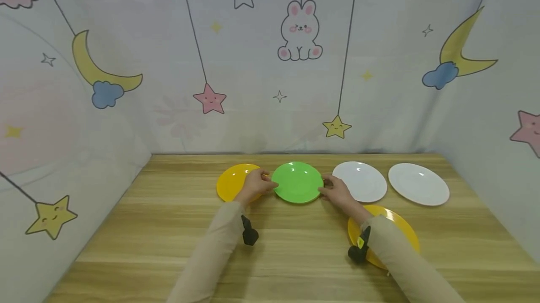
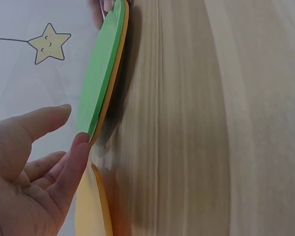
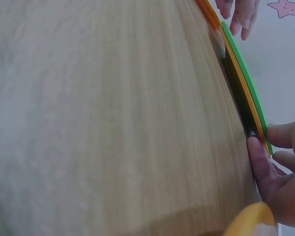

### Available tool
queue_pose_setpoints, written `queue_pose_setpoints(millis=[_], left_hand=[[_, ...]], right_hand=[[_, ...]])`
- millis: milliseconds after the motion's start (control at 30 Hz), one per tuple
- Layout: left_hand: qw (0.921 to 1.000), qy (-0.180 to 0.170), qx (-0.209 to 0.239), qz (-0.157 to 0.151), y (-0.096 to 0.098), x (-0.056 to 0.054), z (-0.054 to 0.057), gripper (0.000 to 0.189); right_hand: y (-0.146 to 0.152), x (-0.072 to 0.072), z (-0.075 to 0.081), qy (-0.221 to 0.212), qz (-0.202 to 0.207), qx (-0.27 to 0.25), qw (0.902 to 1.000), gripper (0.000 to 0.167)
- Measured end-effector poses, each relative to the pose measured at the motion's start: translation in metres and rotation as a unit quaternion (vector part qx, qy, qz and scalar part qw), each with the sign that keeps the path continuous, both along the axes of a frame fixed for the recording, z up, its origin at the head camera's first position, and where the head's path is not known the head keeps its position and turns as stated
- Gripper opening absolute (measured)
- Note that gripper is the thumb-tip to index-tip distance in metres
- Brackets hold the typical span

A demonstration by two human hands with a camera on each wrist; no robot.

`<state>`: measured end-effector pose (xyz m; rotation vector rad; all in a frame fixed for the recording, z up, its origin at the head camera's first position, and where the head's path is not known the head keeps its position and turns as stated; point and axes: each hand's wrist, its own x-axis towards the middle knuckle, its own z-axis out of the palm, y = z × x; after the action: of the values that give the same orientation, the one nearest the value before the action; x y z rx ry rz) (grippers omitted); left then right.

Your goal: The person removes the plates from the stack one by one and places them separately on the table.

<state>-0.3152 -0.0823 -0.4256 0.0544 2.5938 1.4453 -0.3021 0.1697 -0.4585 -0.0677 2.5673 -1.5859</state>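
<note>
A green plate (image 1: 297, 182) lies at the middle back of the table. Both wrist views show it stacked on an orange plate (image 2: 113, 81). At its left rim, my left hand (image 1: 255, 185) touches the edge with a fingertip, the thumb lifted away. My right hand (image 1: 336, 191) pinches the right rim, thumb on top and fingers beneath the stacked edges. Another orange plate (image 1: 232, 183) sits to the left, partly behind my left hand. Under my right forearm is a further orange plate (image 1: 390, 214), partly covered by the sleeve.
Two white plates, one nearer the hands (image 1: 358, 181) and one farther right (image 1: 419, 185), lie along the back right. The wooden table (image 1: 168, 237) ends at a patterned curtain (image 1: 253, 129) at the back and sides.
</note>
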Motion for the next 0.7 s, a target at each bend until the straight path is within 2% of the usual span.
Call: queue_pose_setpoints(millis=[133, 167, 233, 300, 367, 400, 500, 700], left_hand=[[1.0000, -0.007, 0.000, -0.003, 0.002, -0.001, -0.001, 0.057], [1.0000, -0.006, -0.006, -0.004, 0.002, -0.002, -0.002, 0.057], [0.9998, -0.007, -0.016, -0.006, 0.003, -0.003, -0.002, 0.058], [0.9996, -0.007, -0.028, -0.006, 0.003, -0.004, -0.003, 0.058], [0.9993, -0.007, -0.035, -0.005, 0.004, -0.004, -0.003, 0.059], [0.9993, -0.007, -0.036, -0.004, 0.004, -0.005, -0.003, 0.059], [0.9992, -0.006, -0.039, -0.004, 0.005, -0.004, -0.002, 0.060], [0.9980, 0.000, -0.063, -0.009, 0.008, -0.005, -0.003, 0.054]], right_hand=[[0.007, -0.012, -0.017, 0.019, 0.016, -0.018, 0.9995, 0.050], [0.011, -0.018, -0.027, 0.033, 0.028, -0.026, 0.9987, 0.050], [0.013, -0.021, -0.032, 0.037, 0.033, -0.029, 0.9984, 0.051], [0.012, -0.018, -0.029, 0.035, 0.029, -0.025, 0.9986, 0.051], [0.008, -0.012, -0.019, 0.021, 0.018, -0.017, 0.9995, 0.050], [0.003, -0.006, -0.009, 0.010, 0.010, -0.006, 0.9999, 0.049], [0.000, -0.001, 0.000, 0.003, 0.005, 0.003, 1.0000, 0.048], [0.001, -0.001, 0.000, -0.001, 0.008, 0.003, 1.0000, 0.049]])
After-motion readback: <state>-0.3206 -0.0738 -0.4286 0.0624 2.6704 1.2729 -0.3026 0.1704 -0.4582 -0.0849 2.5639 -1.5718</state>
